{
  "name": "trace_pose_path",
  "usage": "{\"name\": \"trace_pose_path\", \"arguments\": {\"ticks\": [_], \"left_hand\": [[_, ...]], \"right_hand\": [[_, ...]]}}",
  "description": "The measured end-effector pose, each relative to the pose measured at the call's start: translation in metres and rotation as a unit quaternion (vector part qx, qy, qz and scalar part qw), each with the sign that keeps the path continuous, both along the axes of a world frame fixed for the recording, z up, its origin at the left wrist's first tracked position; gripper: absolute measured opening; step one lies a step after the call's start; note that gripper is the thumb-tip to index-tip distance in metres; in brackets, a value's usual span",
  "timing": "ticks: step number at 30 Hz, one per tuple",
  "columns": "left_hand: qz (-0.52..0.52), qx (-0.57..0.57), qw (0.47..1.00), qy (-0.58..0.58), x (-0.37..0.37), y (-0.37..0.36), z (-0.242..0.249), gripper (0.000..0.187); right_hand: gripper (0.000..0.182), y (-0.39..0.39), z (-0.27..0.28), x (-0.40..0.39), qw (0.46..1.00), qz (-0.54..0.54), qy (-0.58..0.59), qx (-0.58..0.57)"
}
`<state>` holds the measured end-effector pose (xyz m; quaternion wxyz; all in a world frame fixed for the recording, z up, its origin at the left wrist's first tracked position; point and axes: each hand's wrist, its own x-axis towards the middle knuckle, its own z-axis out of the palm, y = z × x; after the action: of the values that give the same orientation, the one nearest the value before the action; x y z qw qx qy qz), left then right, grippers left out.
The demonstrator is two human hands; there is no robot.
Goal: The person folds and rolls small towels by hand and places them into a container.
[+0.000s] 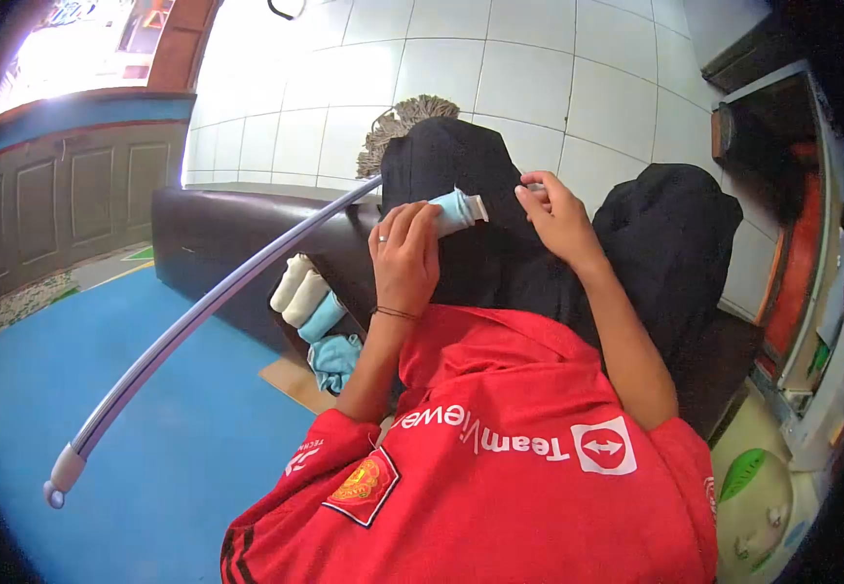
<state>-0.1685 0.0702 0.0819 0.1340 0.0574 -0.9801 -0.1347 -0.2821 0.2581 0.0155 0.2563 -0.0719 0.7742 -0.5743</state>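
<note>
My left hand (407, 251) is closed around a rolled light-blue cloth (457, 212), above my black-clad knee. A pale flat end sticks out of the roll towards the right. To the right of the roll, apart from it, my right hand (555, 216) has its fingers curled into a pinch. A small pale bit shows at those fingertips, too small to name. Below my left wrist is a dark open box (280, 288) with two white rolled cloths (297, 290), a light-blue roll (323, 317) and a crumpled light-blue cloth (335, 360).
A mop handle (218, 292) slants across the left side, up to the grey mop head (404, 125) by the tiled wall (519, 83). A dark brown bench (237, 229) runs beside my legs, along a blue floor (130, 389). An open-fronted cabinet (811, 234) stands at right.
</note>
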Motion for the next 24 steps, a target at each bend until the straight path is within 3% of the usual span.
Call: {"name": "trace_pose_path", "arguments": {"ticks": [7,11,15,17,19,21,23,24], "left_hand": [[-0.052,-0.028,0.995,-0.084,-0.017,-0.010,0.010,0.048],[-0.034,-0.032,0.993,-0.112,-0.030,-0.016,0.004,0.047],[0.009,0.058,0.992,-0.111,-0.045,-0.041,-0.013,0.045],[0.030,0.105,0.988,-0.112,-0.040,-0.051,-0.011,0.043],[0.122,0.175,0.977,-0.004,-0.027,-0.053,0.002,0.034],[0.091,0.410,0.902,0.099,-0.002,-0.078,0.000,0.023],[0.199,0.517,0.823,0.125,0.016,-0.070,0.036,0.018],[0.184,0.545,0.809,0.122,0.042,-0.090,0.031,0.022]], "right_hand": [[0.035,-0.004,-0.011,-0.002,1.000,0.026,-0.006,0.011],[0.036,-0.004,-0.017,0.004,0.997,0.066,0.028,0.029],[0.036,-0.003,-0.016,0.005,0.994,0.093,0.053,0.038],[0.037,0.000,-0.011,0.005,0.994,0.091,0.034,0.053],[0.037,0.003,-0.012,0.002,0.993,0.087,0.039,0.065],[0.037,0.007,-0.011,0.004,0.995,0.065,0.060,0.034],[0.036,0.006,-0.013,0.002,0.995,0.061,0.057,0.047],[0.036,0.005,-0.010,0.000,0.996,0.071,0.042,0.046]]}}
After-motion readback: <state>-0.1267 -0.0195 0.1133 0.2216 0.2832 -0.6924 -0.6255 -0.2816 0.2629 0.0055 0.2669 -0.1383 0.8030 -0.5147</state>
